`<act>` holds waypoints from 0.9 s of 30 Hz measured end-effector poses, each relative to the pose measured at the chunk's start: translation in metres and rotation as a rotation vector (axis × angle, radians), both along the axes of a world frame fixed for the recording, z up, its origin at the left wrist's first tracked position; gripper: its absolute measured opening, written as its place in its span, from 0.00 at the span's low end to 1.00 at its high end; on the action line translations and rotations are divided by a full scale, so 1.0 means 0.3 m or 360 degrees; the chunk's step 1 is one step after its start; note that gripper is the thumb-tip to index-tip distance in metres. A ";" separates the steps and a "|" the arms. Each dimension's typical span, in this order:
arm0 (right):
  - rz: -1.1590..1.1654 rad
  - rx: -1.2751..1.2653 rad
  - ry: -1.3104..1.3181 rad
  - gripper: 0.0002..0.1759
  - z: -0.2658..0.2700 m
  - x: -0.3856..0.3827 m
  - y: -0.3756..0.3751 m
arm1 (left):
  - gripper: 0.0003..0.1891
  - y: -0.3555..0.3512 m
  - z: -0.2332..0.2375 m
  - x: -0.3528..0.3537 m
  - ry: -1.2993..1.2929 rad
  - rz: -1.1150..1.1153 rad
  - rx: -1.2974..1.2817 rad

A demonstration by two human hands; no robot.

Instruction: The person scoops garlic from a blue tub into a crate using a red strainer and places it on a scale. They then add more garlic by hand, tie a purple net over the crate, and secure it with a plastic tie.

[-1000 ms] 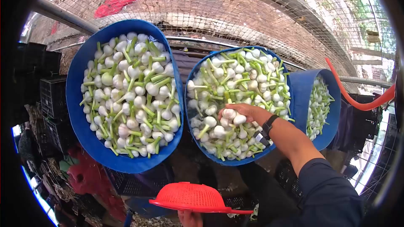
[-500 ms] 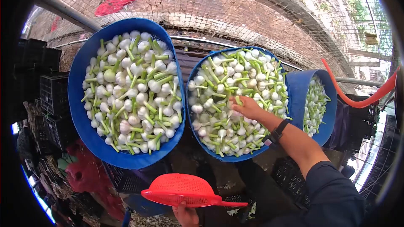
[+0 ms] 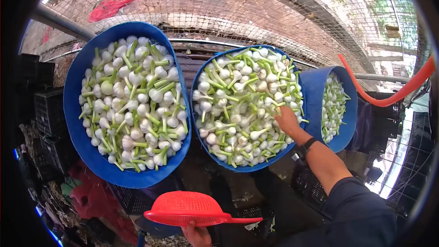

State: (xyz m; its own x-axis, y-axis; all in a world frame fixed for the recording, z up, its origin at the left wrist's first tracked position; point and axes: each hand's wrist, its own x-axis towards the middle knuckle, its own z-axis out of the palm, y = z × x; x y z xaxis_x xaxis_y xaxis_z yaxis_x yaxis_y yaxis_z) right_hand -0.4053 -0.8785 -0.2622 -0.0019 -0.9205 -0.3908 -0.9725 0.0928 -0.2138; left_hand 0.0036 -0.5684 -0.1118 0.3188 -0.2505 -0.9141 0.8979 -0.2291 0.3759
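Observation:
My left hand (image 3: 196, 235) grips the rim of a red plastic colander (image 3: 192, 206) from below, near the bottom of the view. The colander is tipped over, with its perforated bowl upward and its handle pointing right. My right hand (image 3: 287, 121) reaches into the right half of the middle blue tub (image 3: 244, 170), its fingertips down among garlic bulbs (image 3: 260, 132) with short green stems. These bulbs lie in water. The fingers are mostly hidden, so I cannot make out whether they hold a bulb. A dark watch band (image 3: 307, 145) circles the right wrist.
On the left stands a larger blue tub (image 3: 73, 142) heaped with garlic. A third blue tub (image 3: 344, 130) with smaller garlic is at the right. Wire mesh (image 3: 206, 0) runs behind them. An orange hose (image 3: 388, 103) hangs at right; black crates (image 3: 48, 110) are stacked at left.
My right hand has moved right through the garlic in the middle tub, and its fingers have sunk lower. My left hand still holds the colander. The view has shifted slightly.

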 end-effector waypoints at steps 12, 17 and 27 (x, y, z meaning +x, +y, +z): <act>0.0362 0.0269 -0.0032 0.24 -0.059 0.346 0.001 | 0.25 0.022 -0.033 0.010 -0.0041 -0.0232 0.0022; 0.0106 0.0592 -0.0082 0.29 -0.155 0.248 -0.044 | 0.30 -0.091 0.034 -0.032 -0.0262 -0.0197 -0.0268; -0.0798 0.0806 -0.1223 0.23 0.050 -0.020 -0.010 | 0.29 -0.020 0.041 -0.006 -0.0131 -0.0278 -0.0021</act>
State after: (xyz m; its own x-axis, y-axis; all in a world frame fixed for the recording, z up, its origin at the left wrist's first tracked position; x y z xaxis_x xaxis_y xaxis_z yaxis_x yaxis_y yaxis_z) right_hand -0.4114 -0.8816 -0.2472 0.0740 -0.6112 -0.7880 -0.4169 0.6989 -0.5812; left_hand 0.0018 -0.5746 -0.0994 0.3428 -0.3204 -0.8831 0.8111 -0.3733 0.4503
